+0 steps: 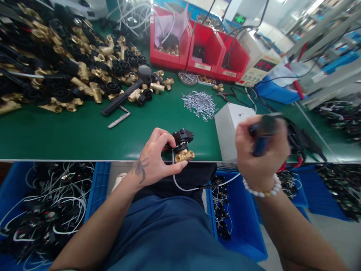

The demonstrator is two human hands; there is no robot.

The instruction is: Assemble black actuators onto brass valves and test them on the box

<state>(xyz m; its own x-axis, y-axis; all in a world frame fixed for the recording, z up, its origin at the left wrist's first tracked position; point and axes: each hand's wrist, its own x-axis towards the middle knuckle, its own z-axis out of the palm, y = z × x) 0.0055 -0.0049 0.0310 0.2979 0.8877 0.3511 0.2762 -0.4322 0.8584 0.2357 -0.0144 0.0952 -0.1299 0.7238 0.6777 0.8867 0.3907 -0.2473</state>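
- The left hand (153, 160) pinches a brass valve with a black actuator head (183, 141), left of the white box (227, 130), at the desk's front edge; whether the valve rests on the desk (160, 116) is unclear.
- The right hand (258, 165), just in front of the box's right side, is wrapped around a blurred, blue-handled tool (261, 146), its kind unreadable.
- The valve could roll or drop off the edge if that pinch slackens, since mainly fingertips and thumb seem to hold it.
- Its white cable (183, 189) hangs below the edge, left of the box; a snag there might tug the valve askew.
- The tool could knock the box if swung leftward, being so close.
- A careless sweep could scatter the loose metal clips (200, 104), just behind and left of the box.
- Behind the box stand red bins (197, 69) and, rightward, a power supply (266, 62).
- Far left of it, a hammer (124, 96) lies before heaped valves (93, 88).
- Below it sits a blue crate (242, 226); shelving (307, 41) rises well behind, rightward.
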